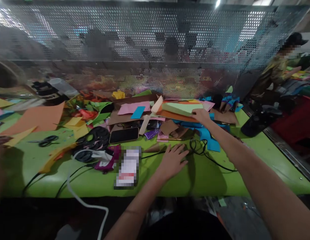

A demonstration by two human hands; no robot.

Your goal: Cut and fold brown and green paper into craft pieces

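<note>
At the near edge of the green bench [207, 176], a white cable [79, 200] trails off toward the wearer. Just past it, near the middle of the bench, the left hand [172, 161] lies palm down on the bare surface, its fingers [181, 150] spread and flat, holding nothing. A black cable [210, 158] loops on the bench just to the right of that hand and passes under the right forearm.

Farther in, a dark phone [124, 135] lies face up left of centre, with scissors [46, 141] well to its left, toward the left edge. Beyond them the right hand [201, 116] reaches to a stack [182, 108] of coloured paper sheets lying amid scraps toward the far edge, right of centre. The fingers are closed on the stack's near right corner.

A pink sheet [133, 107] lies just left of the stack, and an orange sheet [42, 117] lies near the far left corner. A perforated metal screen [155, 43] stands along the far edge. Past the right end another person [277, 70] stands at a separate surface.
</note>
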